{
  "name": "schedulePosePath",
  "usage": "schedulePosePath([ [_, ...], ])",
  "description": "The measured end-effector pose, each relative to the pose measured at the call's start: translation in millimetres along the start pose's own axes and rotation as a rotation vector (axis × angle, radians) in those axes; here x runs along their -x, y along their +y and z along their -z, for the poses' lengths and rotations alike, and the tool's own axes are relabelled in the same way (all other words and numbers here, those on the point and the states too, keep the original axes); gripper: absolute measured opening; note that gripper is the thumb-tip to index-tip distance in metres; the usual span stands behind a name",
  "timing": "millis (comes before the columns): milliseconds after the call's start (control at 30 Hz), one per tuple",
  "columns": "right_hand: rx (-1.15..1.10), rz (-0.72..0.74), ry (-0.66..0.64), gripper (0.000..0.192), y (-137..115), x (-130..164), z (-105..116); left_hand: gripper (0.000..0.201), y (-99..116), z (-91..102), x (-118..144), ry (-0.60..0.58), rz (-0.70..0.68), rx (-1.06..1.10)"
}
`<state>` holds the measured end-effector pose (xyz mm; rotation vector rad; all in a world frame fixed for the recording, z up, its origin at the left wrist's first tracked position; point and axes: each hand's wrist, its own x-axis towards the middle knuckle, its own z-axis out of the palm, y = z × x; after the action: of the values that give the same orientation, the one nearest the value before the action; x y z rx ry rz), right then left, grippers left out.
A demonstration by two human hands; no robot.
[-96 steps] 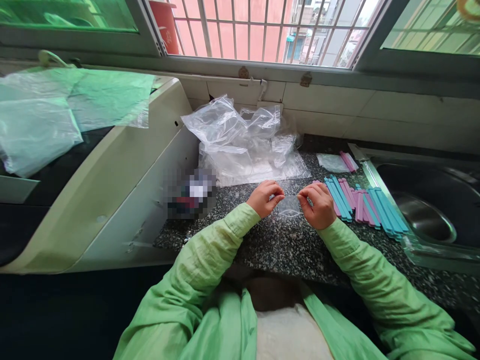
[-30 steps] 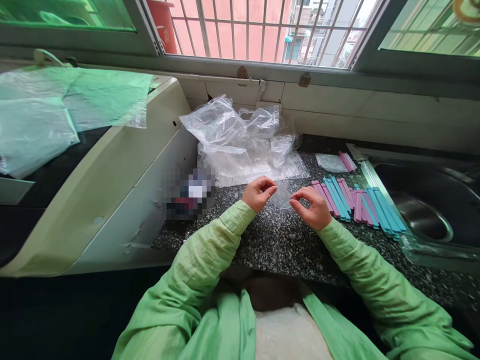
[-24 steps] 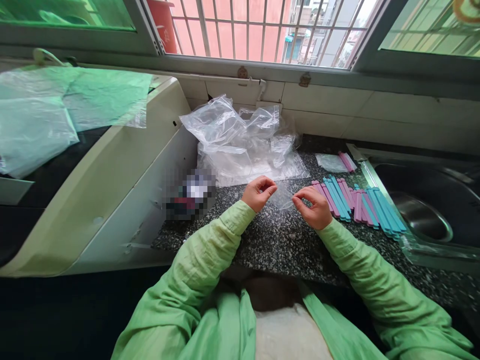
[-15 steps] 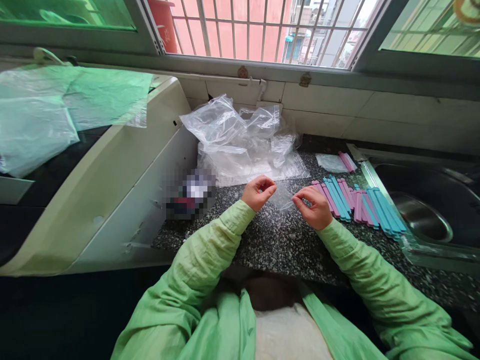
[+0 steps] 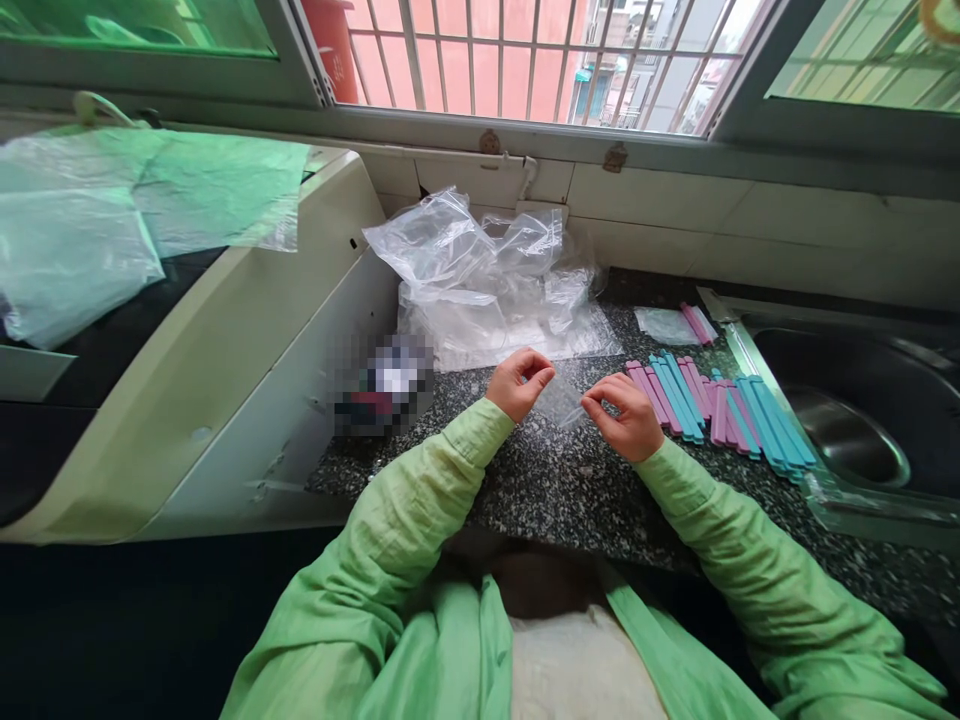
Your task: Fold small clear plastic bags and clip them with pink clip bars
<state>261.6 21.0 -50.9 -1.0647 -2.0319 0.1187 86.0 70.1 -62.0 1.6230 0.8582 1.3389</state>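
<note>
A small clear plastic bag (image 5: 562,397) is stretched between my two hands, just above the speckled counter (image 5: 555,490). My left hand (image 5: 520,384) pinches its left side between thumb and fingers. At the other side, my right hand (image 5: 624,412) has thumb and forefinger closed on the edge. Behind them lies a crumpled heap of larger clear plastic bags (image 5: 487,270). Right of my right hand is a row of pink and blue bag sealing clips (image 5: 679,395), several of each colour. Farther back, a flat small bag (image 5: 664,325) lies with pink clips (image 5: 697,324) at its end.
A sink (image 5: 862,420) with a metal bowl-like basin is set in the counter at right. To the left stands a cream-coloured appliance (image 5: 300,300) with plastic sheets (image 5: 217,180) on top. A blurred-out object (image 5: 386,385) sits beside it. A barred window is behind.
My hands stay almost in place, both pinching the small bag. My right hand has shifted very slightly left; the whole view has moved a little.
</note>
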Motion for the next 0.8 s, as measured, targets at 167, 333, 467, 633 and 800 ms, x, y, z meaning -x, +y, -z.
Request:
schedulePosePath([
  [167,0.006,-0.017,0.015,0.014,0.9,0.0,0.0,0.011,-3.8,-0.7,-1.8,0.07,0.119,0.045],
  [333,0.006,-0.012,0.029,0.014,2.6,0.3,-0.1,0.012,-3.0,1.6,-2.5,0.068,0.133,0.051],
  [467,0.022,-0.013,0.02,0.014,3.4,0.6,1.0,0.014,-0.4,3.6,-0.9,0.039,0.091,0.016],
  [633,0.03,0.021,-0.021,0.014,1.7,-0.3,2.2,0.014,3.3,5.0,0.3,-0.074,0.01,-0.057],
  [800,0.022,0.034,0.003,0.012,2.4,-0.2,2.9,0.015,3.3,6.0,-0.2,-0.179,-0.095,-0.148],
])
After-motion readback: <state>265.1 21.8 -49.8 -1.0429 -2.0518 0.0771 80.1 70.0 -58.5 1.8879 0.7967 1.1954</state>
